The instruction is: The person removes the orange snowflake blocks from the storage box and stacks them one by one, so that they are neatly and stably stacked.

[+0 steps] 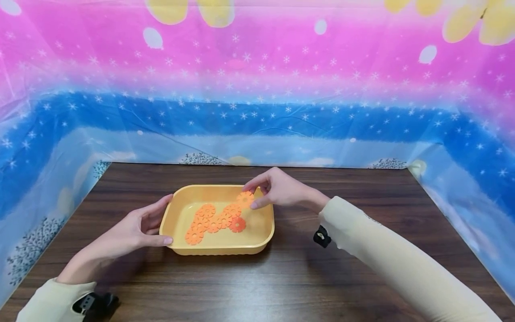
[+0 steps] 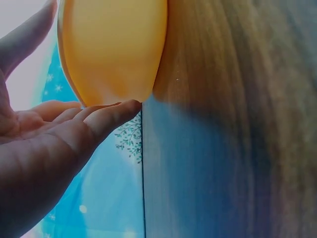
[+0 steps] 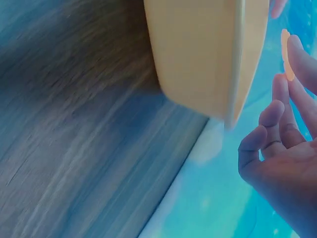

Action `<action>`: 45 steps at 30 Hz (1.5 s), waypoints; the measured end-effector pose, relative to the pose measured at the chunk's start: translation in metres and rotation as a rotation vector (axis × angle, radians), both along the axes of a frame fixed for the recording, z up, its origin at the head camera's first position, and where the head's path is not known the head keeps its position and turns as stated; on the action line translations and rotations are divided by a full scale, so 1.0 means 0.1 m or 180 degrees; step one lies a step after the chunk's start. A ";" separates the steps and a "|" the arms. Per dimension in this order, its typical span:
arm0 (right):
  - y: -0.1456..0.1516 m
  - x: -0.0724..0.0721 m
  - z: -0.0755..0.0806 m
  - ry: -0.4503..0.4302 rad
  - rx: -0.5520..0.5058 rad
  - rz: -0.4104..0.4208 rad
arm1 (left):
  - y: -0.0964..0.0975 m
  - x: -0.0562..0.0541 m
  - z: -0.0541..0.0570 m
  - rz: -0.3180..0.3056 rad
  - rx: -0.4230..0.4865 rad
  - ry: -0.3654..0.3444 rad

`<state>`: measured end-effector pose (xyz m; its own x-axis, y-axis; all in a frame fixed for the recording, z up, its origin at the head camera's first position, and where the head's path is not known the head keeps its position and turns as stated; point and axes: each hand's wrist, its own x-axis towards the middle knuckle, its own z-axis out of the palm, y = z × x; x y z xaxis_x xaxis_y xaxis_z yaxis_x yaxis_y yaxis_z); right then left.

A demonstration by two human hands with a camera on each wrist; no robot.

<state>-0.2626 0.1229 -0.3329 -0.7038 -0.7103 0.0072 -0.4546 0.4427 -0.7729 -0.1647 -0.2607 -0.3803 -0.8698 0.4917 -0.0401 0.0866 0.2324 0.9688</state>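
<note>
A yellow plastic tub (image 1: 219, 250) stands on the table with several flower-shaped interlocking discs (image 1: 200, 224) in it, orange and overlapping in a zigzag. One redder disc (image 1: 237, 224) lies at their right end. My left hand (image 1: 138, 226) holds the tub's left end, thumb at the front corner and forefinger at the back corner. In the left wrist view its fingers (image 2: 111, 116) lie along the tub's outer wall. Above the tub's back right, my right hand (image 1: 281, 190) pinches an orange interlocking disc (image 1: 244, 199), seen edge-on in the right wrist view between thumb and fingertips.
The dark wooden table (image 1: 342, 286) reaches back to a printed cloth backdrop (image 1: 257, 116), which also runs down both sides. Black wrist-worn devices sit at both sleeves (image 1: 382, 246).
</note>
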 end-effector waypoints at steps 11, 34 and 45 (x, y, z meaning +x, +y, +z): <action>0.46 -0.02 -0.05 -0.0057 -0.0024 -0.0416 | 0.00 -0.04 0.00 -0.0101 0.0065 -0.0243; 1.30 -0.01 -0.41 -0.0036 -0.0013 -0.1028 | 0.00 0.00 0.00 -0.0066 -0.0002 -0.0224; 1.41 0.02 -0.56 -0.0069 0.0058 -0.1141 | -0.02 -0.02 0.00 -0.0067 0.0000 -0.0213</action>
<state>-0.2610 0.2636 -0.3887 -0.9082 -0.4181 -0.0210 -0.2515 0.5850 -0.7711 -0.1672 -0.2631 -0.3804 -0.8547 0.5098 -0.0980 0.0265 0.2312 0.9725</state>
